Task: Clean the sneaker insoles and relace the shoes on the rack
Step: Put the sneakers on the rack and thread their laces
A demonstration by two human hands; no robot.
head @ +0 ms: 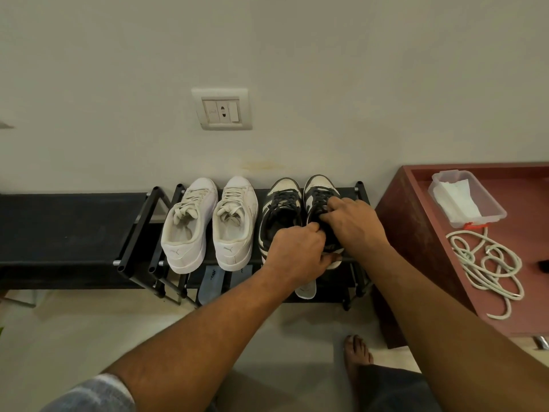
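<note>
The black-and-white sneaker [319, 187] stands at the right end of the rack's [360, 191] top shelf. My left grip [294, 251] is clamped on its heel collar and my right grip [355, 224] pinches its black laces [318, 200]. A white pair [190, 221] stands further left, and a pale insole [306, 290] lies on the shelf below.

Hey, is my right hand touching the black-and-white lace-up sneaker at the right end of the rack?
Touching. The head view shows the right hand with fingers curled onto the black laces of the black-and-white sneaker, with no gap between them.
</note>
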